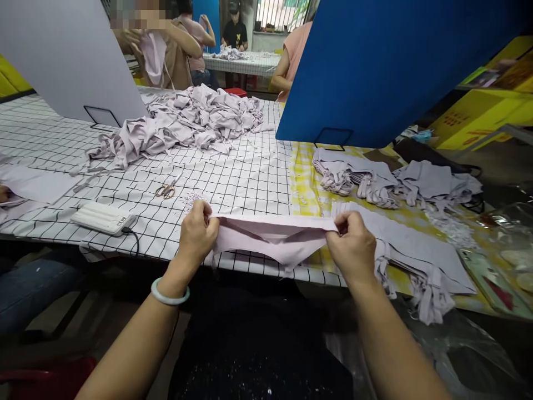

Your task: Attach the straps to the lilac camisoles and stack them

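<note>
A pale pink garment (275,236) is stretched sideways above the table's front edge. My left hand (197,236) pinches its left end, and my right hand (352,239) pinches the right end. Its top edge runs nearly straight between them, while the lower part hangs in a point. Scissors (166,190) with brown handles lie on the checked cloth, beyond my left hand, beside small scraps (192,201). Next to my right hand, a stack of flat pale pieces (420,253) rests on yellow cloth.
A large heap of garments (200,119) covers the back middle. A white power bank (102,218) with a cable lies left. Upright boards, one white (75,55) and one blue (345,72), stand behind. More folded garments (362,172) and a phone (493,280) are right. Other people sit beyond.
</note>
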`<state>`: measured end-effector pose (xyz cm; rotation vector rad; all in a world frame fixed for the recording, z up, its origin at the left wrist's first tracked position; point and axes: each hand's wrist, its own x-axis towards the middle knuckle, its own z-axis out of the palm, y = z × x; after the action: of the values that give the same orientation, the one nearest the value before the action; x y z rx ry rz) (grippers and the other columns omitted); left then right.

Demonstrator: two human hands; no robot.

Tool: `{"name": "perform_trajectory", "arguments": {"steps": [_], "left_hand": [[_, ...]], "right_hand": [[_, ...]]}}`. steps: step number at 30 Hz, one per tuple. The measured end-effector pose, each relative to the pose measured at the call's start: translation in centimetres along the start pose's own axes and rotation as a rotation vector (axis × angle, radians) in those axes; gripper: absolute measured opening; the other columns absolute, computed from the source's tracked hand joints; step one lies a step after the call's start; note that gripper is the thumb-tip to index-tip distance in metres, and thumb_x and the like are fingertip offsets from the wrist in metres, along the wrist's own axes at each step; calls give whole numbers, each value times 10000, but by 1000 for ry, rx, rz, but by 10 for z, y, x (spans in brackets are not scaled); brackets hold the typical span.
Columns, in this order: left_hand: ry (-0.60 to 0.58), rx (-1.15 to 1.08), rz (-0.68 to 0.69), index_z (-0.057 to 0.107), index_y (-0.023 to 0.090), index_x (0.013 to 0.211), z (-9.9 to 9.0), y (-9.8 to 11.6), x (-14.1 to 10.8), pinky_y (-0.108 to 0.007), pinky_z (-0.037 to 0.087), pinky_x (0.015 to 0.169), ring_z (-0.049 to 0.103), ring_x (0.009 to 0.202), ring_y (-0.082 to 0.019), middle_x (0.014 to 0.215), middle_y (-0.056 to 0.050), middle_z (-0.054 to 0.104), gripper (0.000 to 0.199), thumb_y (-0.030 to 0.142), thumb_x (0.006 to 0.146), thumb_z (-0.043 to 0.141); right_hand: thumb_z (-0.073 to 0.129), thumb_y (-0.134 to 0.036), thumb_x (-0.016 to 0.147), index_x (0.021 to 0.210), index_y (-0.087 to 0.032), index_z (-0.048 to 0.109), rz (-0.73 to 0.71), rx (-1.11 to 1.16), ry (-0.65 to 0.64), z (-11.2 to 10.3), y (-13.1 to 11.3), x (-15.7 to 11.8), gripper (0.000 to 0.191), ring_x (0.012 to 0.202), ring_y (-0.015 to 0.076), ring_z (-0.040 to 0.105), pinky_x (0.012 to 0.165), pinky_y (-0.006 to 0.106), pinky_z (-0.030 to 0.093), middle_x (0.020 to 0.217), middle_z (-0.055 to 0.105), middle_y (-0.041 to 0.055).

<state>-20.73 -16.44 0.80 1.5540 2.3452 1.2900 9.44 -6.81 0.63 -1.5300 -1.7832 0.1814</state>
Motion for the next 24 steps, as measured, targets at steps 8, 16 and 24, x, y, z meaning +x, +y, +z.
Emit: {"name": "perform_trajectory", "arguments": {"steps": [8, 16, 24], "left_hand": [[-442, 74, -89, 570, 220, 1088, 23, 3, 10, -316, 417, 657, 611, 765, -222, 813, -29, 646, 286, 129, 880, 396], [-303, 421, 69, 569, 202, 809, 42, 6, 15, -311, 334, 575, 580, 789, -199, 992, -65, 619, 103, 185, 882, 498], [-309, 500, 41, 505, 217, 713, 31, -21, -6, -334, 372, 614, 577, 851, -236, 875, -61, 594, 120, 135, 791, 545]], "right_hand": [[539, -164, 661, 850, -243, 567, 87, -89, -248, 7, -15, 36, 207, 530, 164, 462, 547, 274, 274, 598, 555, -35], [528, -197, 690, 921, -225, 541, -4, -44, 126, 22, -8, 23, 233, 587, 176, 495, 612, 284, 352, 649, 511, -25], [518, -135, 698, 866, -232, 501, -10, -221, -161, 36, 32, -11, 195, 571, 173, 464, 571, 283, 263, 634, 540, -12]]}}
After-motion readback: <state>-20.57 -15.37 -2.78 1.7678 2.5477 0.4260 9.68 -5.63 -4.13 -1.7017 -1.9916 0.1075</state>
